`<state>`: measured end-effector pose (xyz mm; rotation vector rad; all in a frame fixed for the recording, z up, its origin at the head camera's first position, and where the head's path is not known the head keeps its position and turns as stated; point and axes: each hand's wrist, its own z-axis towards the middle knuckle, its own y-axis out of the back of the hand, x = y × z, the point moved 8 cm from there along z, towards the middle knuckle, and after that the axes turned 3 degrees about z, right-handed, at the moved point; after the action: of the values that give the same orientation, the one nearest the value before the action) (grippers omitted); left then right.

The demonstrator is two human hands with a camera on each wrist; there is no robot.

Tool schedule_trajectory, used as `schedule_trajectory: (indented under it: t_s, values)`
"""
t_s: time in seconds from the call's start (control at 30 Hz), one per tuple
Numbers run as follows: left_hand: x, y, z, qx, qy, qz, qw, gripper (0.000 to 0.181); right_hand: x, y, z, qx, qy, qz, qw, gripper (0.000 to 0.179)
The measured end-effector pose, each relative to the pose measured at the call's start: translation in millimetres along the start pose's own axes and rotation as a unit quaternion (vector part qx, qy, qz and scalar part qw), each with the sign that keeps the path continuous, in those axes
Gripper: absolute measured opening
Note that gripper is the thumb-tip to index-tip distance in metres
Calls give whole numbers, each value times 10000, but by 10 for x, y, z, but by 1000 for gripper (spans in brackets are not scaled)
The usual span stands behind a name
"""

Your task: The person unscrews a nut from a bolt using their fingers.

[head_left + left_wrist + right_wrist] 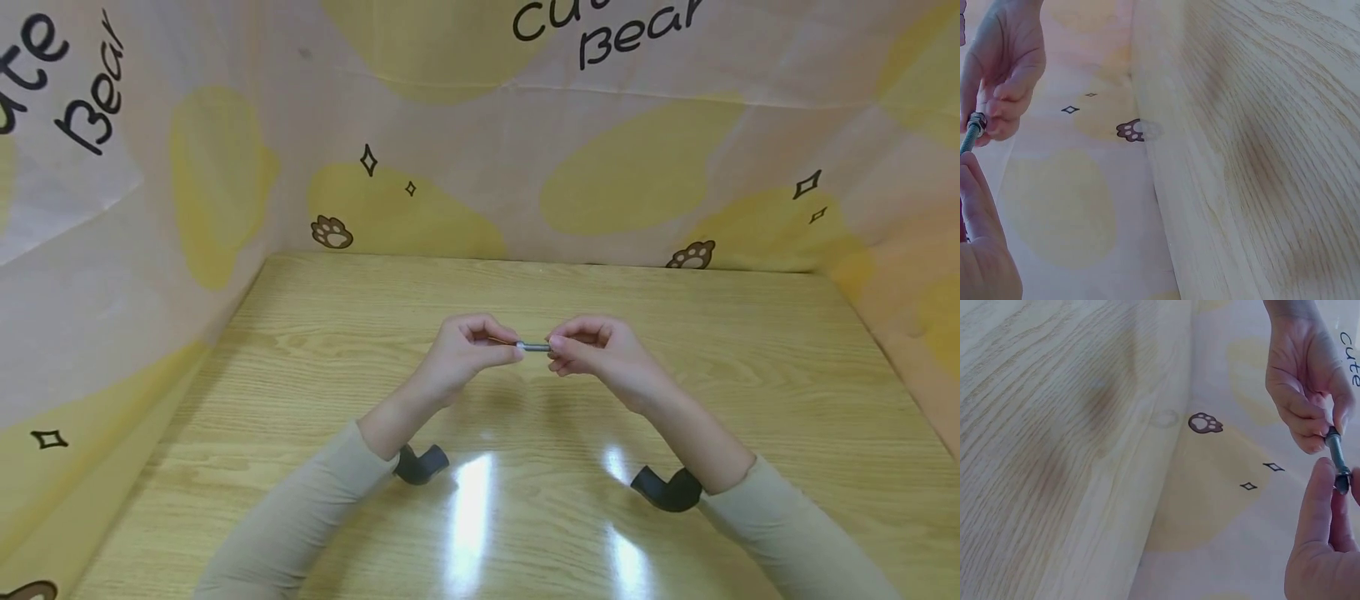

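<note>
2 pale sleeves [300, 517] reach in from the lower left and lower right of the head view, nearest the camera, with a black curved piece [670, 490] beside each cuff. From them, 2 bare hands come together at the centre of the frame. Between them, a thin threaded metal rod [536, 347] lies almost level, clear of the table [337, 533]. The left hand [456, 354] pinches its left end between thumb and finger; the right hand [609, 357] pinches the other end, its fingertips close around it.

In the left wrist view, the rod sits at the left edge of the frame, a shiny metal fitting [978, 122] showing at the right hand's fingertips. The right wrist view puts the rod at the right edge, tilted, its dark upper end at the left hand's fingertips.

The wood-grained tabletop carries white glare at the bottom of the head view. Across the top and down both sides hangs a pale cloth [517, 150] with yellow patches, brown paw prints, small diamond outlines and the word "Bear".
</note>
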<state>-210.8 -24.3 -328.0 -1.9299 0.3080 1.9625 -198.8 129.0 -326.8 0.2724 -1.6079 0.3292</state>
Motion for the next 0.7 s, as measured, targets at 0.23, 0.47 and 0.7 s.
schedule_trajectory:
  t_s: [0.23, 0.47, 0.7]
  values:
    - [19, -1, -1, 16, 37, 26, 10000, 15, 23, 19, -20, -92, -8, 20, 10000, 21]
    - [12, -19, 4, 91, -26, 54, 9999, 14, 26, 16, -10, -114, 22, -45, 9999, 12]
    - [13, -15, 9, 40, -48, 27, 10000, 13, 29, 21, -7, -147, 2, 67, 9999, 15]
